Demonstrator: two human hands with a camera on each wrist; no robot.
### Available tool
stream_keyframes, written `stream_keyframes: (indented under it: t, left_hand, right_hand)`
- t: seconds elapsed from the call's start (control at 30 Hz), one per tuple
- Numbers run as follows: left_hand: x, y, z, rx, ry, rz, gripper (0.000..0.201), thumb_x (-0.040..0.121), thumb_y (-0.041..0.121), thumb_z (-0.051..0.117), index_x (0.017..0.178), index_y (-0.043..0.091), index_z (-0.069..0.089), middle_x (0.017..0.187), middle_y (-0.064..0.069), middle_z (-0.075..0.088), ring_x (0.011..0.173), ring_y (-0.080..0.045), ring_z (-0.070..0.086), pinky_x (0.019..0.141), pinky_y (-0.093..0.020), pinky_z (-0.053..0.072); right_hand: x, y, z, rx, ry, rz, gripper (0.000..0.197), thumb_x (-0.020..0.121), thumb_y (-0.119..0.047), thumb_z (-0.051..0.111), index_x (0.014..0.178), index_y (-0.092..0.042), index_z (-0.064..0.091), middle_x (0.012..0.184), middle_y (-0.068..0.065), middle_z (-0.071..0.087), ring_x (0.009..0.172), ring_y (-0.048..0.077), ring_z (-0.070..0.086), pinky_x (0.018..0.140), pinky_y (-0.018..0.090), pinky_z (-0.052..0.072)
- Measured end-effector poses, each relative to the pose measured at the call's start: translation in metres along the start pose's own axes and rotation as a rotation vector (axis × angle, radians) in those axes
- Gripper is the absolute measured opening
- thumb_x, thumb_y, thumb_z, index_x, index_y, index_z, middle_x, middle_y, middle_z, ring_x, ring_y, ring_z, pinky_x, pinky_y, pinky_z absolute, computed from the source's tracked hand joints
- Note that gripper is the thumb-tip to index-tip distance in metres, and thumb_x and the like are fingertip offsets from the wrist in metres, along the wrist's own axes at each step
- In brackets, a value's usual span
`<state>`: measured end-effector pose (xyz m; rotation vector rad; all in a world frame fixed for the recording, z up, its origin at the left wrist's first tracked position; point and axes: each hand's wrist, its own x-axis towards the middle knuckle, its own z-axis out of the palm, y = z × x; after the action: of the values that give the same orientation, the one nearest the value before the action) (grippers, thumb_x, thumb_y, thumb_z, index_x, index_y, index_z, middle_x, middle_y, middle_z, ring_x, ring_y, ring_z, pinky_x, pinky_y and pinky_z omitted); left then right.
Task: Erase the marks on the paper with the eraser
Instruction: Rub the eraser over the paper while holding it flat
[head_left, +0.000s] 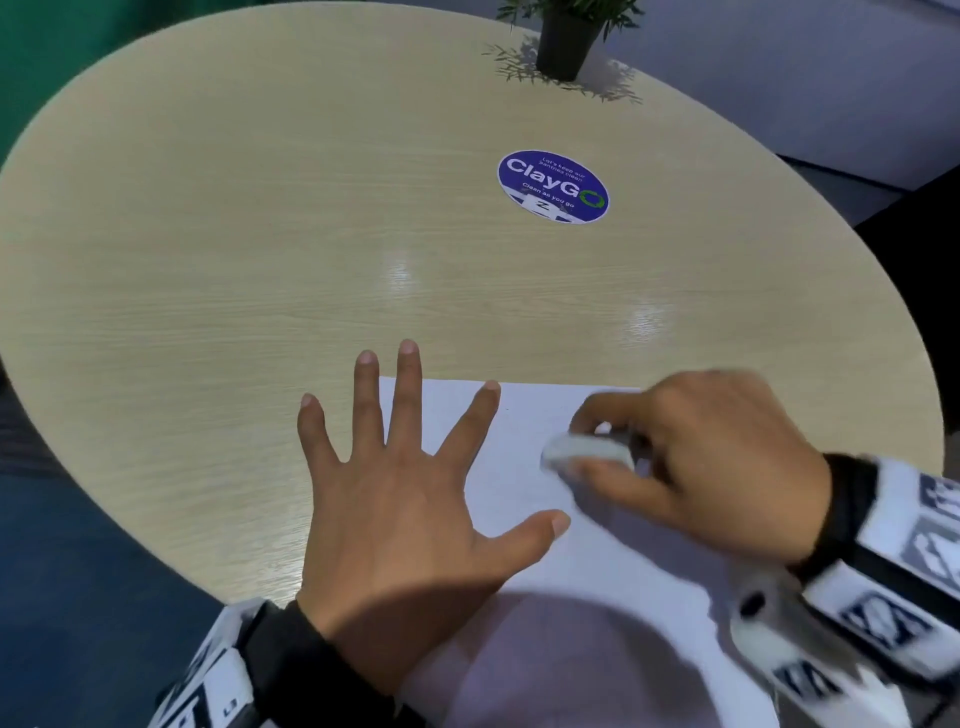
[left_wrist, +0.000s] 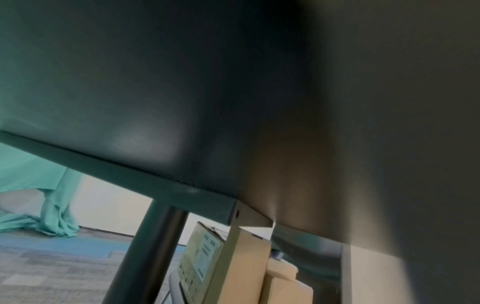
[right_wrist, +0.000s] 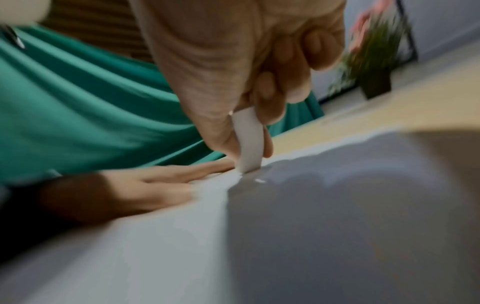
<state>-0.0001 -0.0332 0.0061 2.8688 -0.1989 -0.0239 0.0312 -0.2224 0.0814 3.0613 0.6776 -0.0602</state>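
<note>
From the head view, the left hand (head_left: 405, 519) lies flat with its fingers spread wide. It presses on the left edge of the white paper (head_left: 519, 493), with the small fingers out on the bare tabletop (head_left: 260, 234). The paper is smooth and sits at the near edge of the tabletop. Just to the right, the right hand (head_left: 711, 457) pinches a white eraser (head_left: 587, 451) between thumb and fingers. The hand and eraser look blurry here.

The right wrist view shows more. The eraser (right_wrist: 249, 142) is a flat white block standing on its end, and its bottom touches the paper (right_wrist: 311, 226). Tiny white crumbs (right_wrist: 259, 181) lie beside it. No marks on the paper can be made out.

The tabletop is round, pale wood with fine lines in it. Far off sits a round blue sticker (head_left: 553, 186) that reads "ClayGo" and "Clean as you go". Behind it, at the far right, stands a small green plant (head_left: 566, 36) in a dark pot.

The left wrist view looks under the tabletop: a dark metal leg (left_wrist: 150, 253), cardboard boxes (left_wrist: 233, 265) with labels too small to read, grey carpet (left_wrist: 52, 267) and a green cloth (left_wrist: 39, 185).
</note>
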Motion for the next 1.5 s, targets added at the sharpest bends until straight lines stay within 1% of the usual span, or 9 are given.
stream_keyframes:
  t: [0.3,0.4,0.57,0.77,0.9,1.03,1.13,1.27,1.5]
  left_hand:
    - [0.0,0.001,0.0,-0.007,0.011,-0.004,0.092,0.066,0.094,0.026,0.141,0.042,0.041,0.156,-0.018,0.022,0.145,-0.039,0.012,0.106,-0.067,0.007]
    - [0.0,0.0,0.0,-0.008,0.014,0.0,0.092,0.066,0.093,0.027,0.14,0.041,0.043,0.155,-0.018,0.024,0.145,-0.04,0.015,0.106,-0.067,0.008]
    - [-0.001,0.0,0.001,0.0,0.005,0.001,0.092,0.066,0.093,0.026,0.141,0.041,0.042,0.156,-0.018,0.023,0.145,-0.04,0.013,0.106,-0.067,0.007]
    - [0.0,0.0,0.0,-0.007,0.007,-0.005,0.093,0.066,0.094,0.025,0.141,0.042,0.04,0.156,-0.017,0.022,0.145,-0.039,0.012,0.107,-0.066,0.006]
    - [0.0,0.0,0.0,-0.008,0.004,0.004,0.091,0.066,0.092,0.03,0.14,0.041,0.043,0.155,-0.018,0.025,0.144,-0.04,0.015,0.105,-0.066,0.008]
    - [-0.001,0.0,0.001,-0.013,0.011,-0.003,0.093,0.066,0.093,0.027,0.141,0.041,0.041,0.156,-0.018,0.021,0.145,-0.04,0.011,0.106,-0.066,0.006]
    - [0.0,0.0,0.001,-0.017,0.01,0.003,0.091,0.066,0.091,0.032,0.141,0.041,0.042,0.156,-0.018,0.023,0.145,-0.04,0.014,0.105,-0.067,0.008]
    - [0.0,0.0,0.001,-0.017,0.015,0.001,0.092,0.066,0.093,0.027,0.141,0.041,0.041,0.156,-0.018,0.022,0.145,-0.04,0.012,0.106,-0.067,0.007]
    - [0.0,0.0,0.002,-0.013,0.012,0.009,0.091,0.067,0.092,0.027,0.141,0.04,0.043,0.155,-0.019,0.025,0.144,-0.041,0.016,0.104,-0.067,0.009]
  right_hand:
    - [0.003,0.006,-0.003,-0.02,0.025,0.015,0.044,0.079,-0.065,0.034,0.077,-0.034,0.064,0.042,-0.015,0.044,0.045,0.016,0.054,0.045,0.019,0.014]
    - [-0.001,0.0,0.0,-0.019,-0.032,-0.039,0.035,0.078,-0.061,0.043,0.077,-0.031,0.061,0.043,-0.012,0.05,0.044,0.018,0.055,0.043,0.022,0.023]
    - [0.004,0.004,0.0,-0.008,0.031,-0.006,0.038,0.078,-0.062,0.038,0.078,-0.032,0.062,0.044,-0.012,0.052,0.046,0.02,0.056,0.044,0.021,0.024]
    - [0.01,0.004,0.002,-0.017,0.047,0.017,0.043,0.076,-0.066,0.033,0.083,-0.034,0.061,0.046,-0.014,0.05,0.051,0.019,0.058,0.046,0.021,0.017]
    - [0.006,-0.006,0.003,-0.008,-0.026,-0.037,0.035,0.077,-0.062,0.041,0.08,-0.032,0.06,0.046,-0.011,0.055,0.047,0.019,0.056,0.044,0.021,0.018]
    - [0.014,0.003,0.001,-0.051,0.026,0.016,0.041,0.078,-0.066,0.035,0.088,-0.034,0.059,0.052,-0.013,0.056,0.06,0.02,0.061,0.05,0.027,0.023]
    - [0.009,-0.008,0.004,-0.018,-0.02,-0.031,0.037,0.077,-0.062,0.038,0.081,-0.032,0.059,0.049,-0.011,0.059,0.05,0.022,0.059,0.048,0.026,0.023]
    - [0.015,-0.003,0.003,-0.032,0.021,0.001,0.04,0.079,-0.065,0.035,0.086,-0.033,0.059,0.055,-0.011,0.061,0.058,0.021,0.061,0.049,0.027,0.021]
    - [0.023,-0.01,0.003,-0.012,0.037,-0.061,0.039,0.078,-0.064,0.037,0.084,-0.033,0.061,0.051,-0.011,0.06,0.054,0.02,0.059,0.047,0.021,0.016]
